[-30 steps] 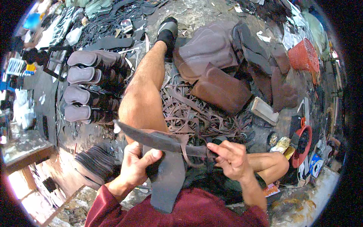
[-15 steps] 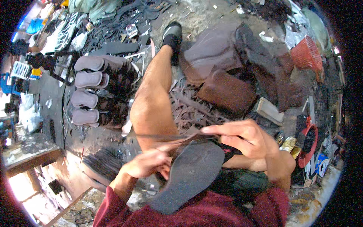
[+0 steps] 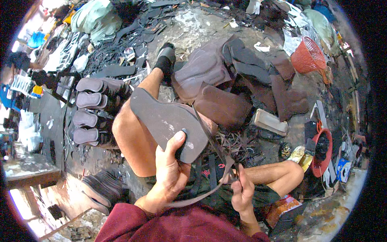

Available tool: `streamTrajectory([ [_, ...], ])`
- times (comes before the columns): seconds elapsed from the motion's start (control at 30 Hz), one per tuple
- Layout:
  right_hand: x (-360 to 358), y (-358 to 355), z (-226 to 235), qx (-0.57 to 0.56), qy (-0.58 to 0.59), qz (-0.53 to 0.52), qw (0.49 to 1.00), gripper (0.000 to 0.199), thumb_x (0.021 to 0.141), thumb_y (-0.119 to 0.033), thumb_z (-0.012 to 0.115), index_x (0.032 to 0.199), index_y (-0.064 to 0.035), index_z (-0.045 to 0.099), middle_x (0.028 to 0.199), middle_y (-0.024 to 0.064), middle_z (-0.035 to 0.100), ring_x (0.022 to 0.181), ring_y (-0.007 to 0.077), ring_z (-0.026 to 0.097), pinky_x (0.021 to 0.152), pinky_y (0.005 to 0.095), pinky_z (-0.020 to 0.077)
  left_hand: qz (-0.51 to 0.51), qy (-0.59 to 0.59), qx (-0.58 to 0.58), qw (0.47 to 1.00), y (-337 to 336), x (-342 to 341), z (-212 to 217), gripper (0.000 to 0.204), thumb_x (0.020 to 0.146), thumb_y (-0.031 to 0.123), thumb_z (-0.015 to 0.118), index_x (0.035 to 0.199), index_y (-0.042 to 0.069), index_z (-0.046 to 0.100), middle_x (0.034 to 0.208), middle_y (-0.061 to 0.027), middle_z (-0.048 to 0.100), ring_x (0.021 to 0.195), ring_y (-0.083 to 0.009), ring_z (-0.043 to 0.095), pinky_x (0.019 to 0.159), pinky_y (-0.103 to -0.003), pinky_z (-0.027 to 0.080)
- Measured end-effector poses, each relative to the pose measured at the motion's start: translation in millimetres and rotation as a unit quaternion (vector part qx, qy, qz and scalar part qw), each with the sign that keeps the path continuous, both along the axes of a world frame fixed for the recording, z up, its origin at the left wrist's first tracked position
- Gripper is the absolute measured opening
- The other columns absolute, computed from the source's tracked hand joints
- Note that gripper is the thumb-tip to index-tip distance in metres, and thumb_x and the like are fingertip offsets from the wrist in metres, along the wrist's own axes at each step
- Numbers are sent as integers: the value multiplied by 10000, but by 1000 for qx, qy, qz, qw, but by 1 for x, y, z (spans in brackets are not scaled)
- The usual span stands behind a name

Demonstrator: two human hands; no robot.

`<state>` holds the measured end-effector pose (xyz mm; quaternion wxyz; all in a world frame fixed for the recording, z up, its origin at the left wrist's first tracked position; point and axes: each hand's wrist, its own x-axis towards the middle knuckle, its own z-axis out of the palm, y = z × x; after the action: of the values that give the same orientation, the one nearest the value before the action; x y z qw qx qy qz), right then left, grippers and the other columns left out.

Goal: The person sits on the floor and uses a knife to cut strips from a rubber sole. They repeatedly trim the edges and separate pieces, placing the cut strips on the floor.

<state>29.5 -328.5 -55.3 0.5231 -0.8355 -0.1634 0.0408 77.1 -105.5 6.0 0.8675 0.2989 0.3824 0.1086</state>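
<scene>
A dark grey shoe sole point(image 3: 167, 121) is held up in front of me, its flat face towards me with pale scuffs on it. My left hand point(image 3: 173, 173) is closed on the sole's near end, thumb pressed on the face. To the right, my right hand point(image 3: 242, 191) is closed around a thin grey strip point(image 3: 201, 197) that curves towards my lap. A narrow dark length runs from the fingers up along the sole's right edge; whether it is a blade or more strip I cannot make out.
Several brown moulded sheets point(image 3: 223, 107) lie ahead among scraps, beside a pale block point(image 3: 271, 122). Stacked soles point(image 3: 90, 101) stand to the left, more soles point(image 3: 100, 187) nearer me. At the right are a red basket point(image 3: 308, 56) and a red basin point(image 3: 328, 153).
The sole has moved forward and turned, now held by the left hand alone at its near end. My right hand has come down and back from the sole's edge, with the strip.
</scene>
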Motion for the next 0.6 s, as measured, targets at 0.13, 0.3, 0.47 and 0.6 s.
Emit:
streamTrajectory([
  [0.13,-8,-23,8,-53,22,16,998,464,992,-218,488,1363,62,504,1112,258,671,980,424,671,859,450,530,-43,5,51,998,6,-20,-26,373,822,292,744,1088,66,613,936,-30,674,797,-174,650,724,-311,534],
  [0.3,33,-3,20,-125,2,103,987,617,916,-165,585,1481,-22,382,1061,223,689,795,378,677,718,462,530,-73,32,141,987,8,-34,-45,364,770,289,740,998,51,583,779,-31,620,674,-176,623,597,-302,517],
  [0.47,68,29,27,-108,23,134,985,762,868,-146,665,1529,-63,295,1042,179,699,731,341,681,653,415,534,-137,23,187,972,26,-47,-53,439,746,298,722,1032,16,545,831,-74,620,698,-192,623,577,-309,514],
  [0.6,78,50,19,-110,-54,143,982,781,844,-188,692,1522,-77,321,900,105,679,698,298,656,603,402,516,-110,35,162,980,31,-47,-50,548,705,258,728,1134,-11,519,937,-100,627,791,-218,632,671,-338,526],
])
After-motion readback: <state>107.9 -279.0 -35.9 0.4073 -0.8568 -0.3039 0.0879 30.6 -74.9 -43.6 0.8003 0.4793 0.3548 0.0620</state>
